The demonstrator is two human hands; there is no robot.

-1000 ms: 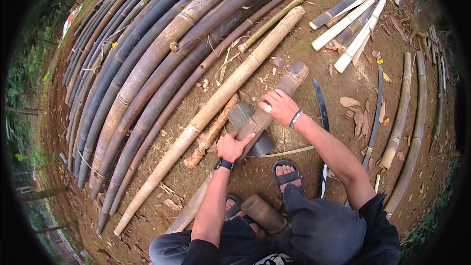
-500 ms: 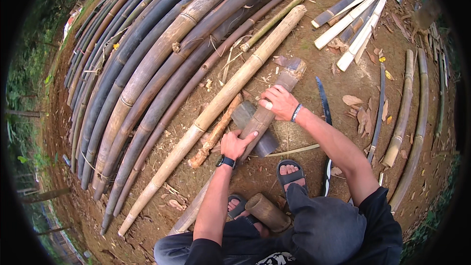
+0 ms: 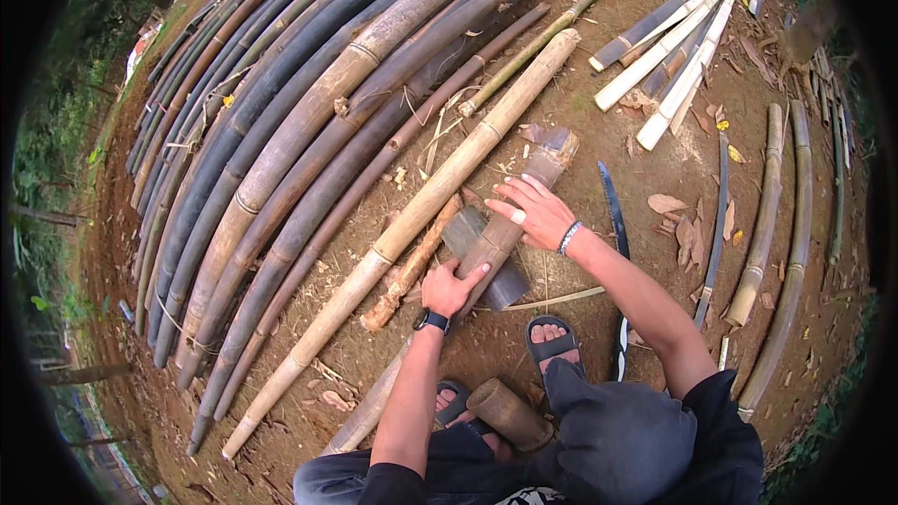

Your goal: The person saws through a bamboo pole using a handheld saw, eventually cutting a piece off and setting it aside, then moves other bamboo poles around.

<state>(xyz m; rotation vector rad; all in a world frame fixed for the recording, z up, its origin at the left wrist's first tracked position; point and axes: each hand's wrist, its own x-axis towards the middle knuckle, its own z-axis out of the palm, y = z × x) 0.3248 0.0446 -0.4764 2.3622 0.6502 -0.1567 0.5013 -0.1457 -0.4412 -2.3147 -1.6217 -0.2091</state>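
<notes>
A brown bamboo pole (image 3: 493,245) slants from beside my left leg to a cut end farther off, crossing over a short dark bamboo piece (image 3: 506,286) on the ground. My left hand (image 3: 448,290), with a black watch at its wrist, grips the pole; its thumb lies over the top and the fingers are partly hidden. Farther up, my right hand (image 3: 540,213) lies across the pole, fingers stretched and apart, touching or just above the surface. To the right of that hand is a saw with a dark curved blade (image 3: 614,206), its handle near my foot.
Many long bamboo poles (image 3: 281,145) lie stacked at left. A pale pole (image 3: 412,220) and a rough stick (image 3: 409,273) run alongside the work. Split strips (image 3: 669,47) lie at upper right, more poles (image 3: 762,224) at right. A short bamboo section (image 3: 510,414) sits between my feet.
My right hand has loosened, its fingers now straighter and spread over the pole. The left hand keeps its grip. The whole view has shifted slightly.
</notes>
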